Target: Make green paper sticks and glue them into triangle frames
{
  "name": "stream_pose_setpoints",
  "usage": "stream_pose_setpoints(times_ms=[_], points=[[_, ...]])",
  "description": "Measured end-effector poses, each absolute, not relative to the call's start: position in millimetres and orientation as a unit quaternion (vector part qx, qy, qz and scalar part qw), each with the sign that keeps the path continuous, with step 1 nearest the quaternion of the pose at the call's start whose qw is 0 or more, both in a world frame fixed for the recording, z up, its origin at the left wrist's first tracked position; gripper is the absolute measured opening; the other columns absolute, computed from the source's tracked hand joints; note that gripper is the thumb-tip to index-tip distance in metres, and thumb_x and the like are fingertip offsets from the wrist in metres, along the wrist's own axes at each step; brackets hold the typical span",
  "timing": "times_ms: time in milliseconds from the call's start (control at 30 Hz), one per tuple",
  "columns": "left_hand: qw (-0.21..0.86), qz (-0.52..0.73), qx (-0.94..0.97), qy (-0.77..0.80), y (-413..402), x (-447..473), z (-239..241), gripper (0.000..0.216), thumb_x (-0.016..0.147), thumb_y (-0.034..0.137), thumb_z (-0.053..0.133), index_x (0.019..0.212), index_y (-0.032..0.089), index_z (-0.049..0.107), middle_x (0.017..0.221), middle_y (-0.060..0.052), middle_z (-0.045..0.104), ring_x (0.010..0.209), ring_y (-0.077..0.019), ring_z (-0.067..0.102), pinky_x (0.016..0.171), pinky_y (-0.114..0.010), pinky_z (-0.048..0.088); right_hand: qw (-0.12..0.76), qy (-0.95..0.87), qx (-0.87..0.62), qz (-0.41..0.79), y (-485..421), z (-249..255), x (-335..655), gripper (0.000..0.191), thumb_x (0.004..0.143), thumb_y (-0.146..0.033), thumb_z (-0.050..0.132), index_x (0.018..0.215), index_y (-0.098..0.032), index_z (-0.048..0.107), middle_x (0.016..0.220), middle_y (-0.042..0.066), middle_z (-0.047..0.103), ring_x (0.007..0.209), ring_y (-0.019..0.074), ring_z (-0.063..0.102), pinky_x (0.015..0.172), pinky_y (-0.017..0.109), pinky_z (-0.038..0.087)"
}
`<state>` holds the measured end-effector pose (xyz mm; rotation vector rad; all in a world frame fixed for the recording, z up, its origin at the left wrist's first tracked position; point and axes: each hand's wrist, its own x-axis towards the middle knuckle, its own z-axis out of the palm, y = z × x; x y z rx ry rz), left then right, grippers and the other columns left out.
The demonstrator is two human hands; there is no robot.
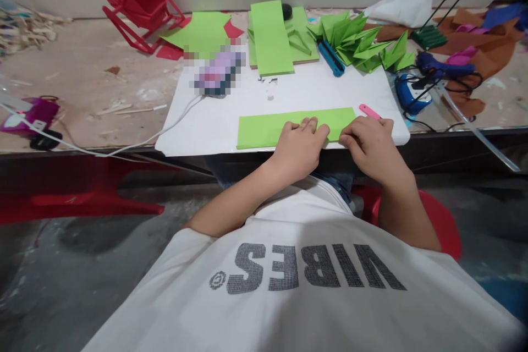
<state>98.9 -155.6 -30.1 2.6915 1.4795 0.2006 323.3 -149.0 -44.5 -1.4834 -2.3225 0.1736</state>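
A long light-green paper strip (260, 131) lies lengthwise along the near edge of a white board (198, 132). Its near edge looks folded over in a narrow band. My left hand (300, 146) rests on the middle of this strip, fingers curled and closed on its near edge. Closed at the strip's right end, my right hand (371, 146) pinches the paper's near edge between thumb and fingers. A slim pink-handled tool (369, 111) lies just beyond my right hand, partly covered by it. The fingertips of both hands are partly hidden.
Behind lie green paper sheets (272, 38), a blue cutter (331, 59) and folded green paper pieces (355, 41). A blurred phone (218, 72) trails a white cable. At right are a blue glue gun (447, 67) and socket block (414, 93); a red paper model (132, 0) stands back left.
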Motion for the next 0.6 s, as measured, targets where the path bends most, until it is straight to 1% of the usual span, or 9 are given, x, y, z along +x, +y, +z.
stream_pose_setpoints(times_ms=[100,167,333,433,600], points=[[0.032,0.076,0.868,0.490,-155.8,98.9,-29.3,0.033,0.115,0.017,0.044,0.137,0.018,0.069,0.163,-0.020,0.067,0.135,-0.0340,0.072,0.102,-0.049,0.048,0.192,-0.822,-0.534,0.054,-149.5,-48.1,325.2,0.024,0.111,-0.034,0.050,0.098,-0.023,0.067,0.106,0.010,0.077,0.108,0.0337,0.067,0.098,0.051,0.032],[0.034,0.082,0.862,0.499,-155.7,98.7,-29.8,0.032,0.117,0.022,0.044,0.135,0.020,0.071,0.156,-0.017,0.071,0.124,-0.0331,0.074,0.098,-0.049,0.047,0.192,-0.822,-0.534,0.051,-149.2,-48.6,325.5,0.026,0.112,-0.035,0.048,0.099,-0.023,0.067,0.107,0.011,0.077,0.107,0.0333,0.067,0.098,0.050,0.032],[0.033,0.098,0.853,0.512,-153.7,98.8,-30.1,0.033,0.117,0.024,0.045,0.130,0.021,0.075,0.151,-0.016,0.072,0.129,-0.0364,0.067,0.096,-0.051,0.046,0.181,-0.824,-0.536,0.032,-147.4,-48.6,323.1,0.028,0.113,-0.036,0.048,0.100,-0.022,0.068,0.107,0.012,0.077,0.107,0.0347,0.066,0.099,0.050,0.032],[0.049,0.097,0.851,0.514,-151.0,98.8,-27.8,0.033,0.116,0.023,0.045,0.127,0.020,0.076,0.147,-0.016,0.074,0.128,-0.0362,0.068,0.096,-0.051,0.047,0.170,-0.823,-0.541,0.021,-146.0,-49.1,322.9,0.029,0.113,-0.037,0.048,0.101,-0.022,0.070,0.108,0.013,0.077,0.109,0.0361,0.066,0.097,0.050,0.032],[0.070,0.107,0.846,0.517,-146.5,97.3,-24.1,0.029,0.114,0.024,0.052,0.121,0.019,0.080,0.145,-0.014,0.076,0.128,-0.0360,0.069,0.099,-0.052,0.049,0.145,-0.814,-0.563,0.009,-144.1,-46.1,324.0,0.034,0.114,-0.039,0.046,0.103,-0.022,0.074,0.109,0.014,0.078,0.112,0.0368,0.067,0.094,0.048,0.034]])
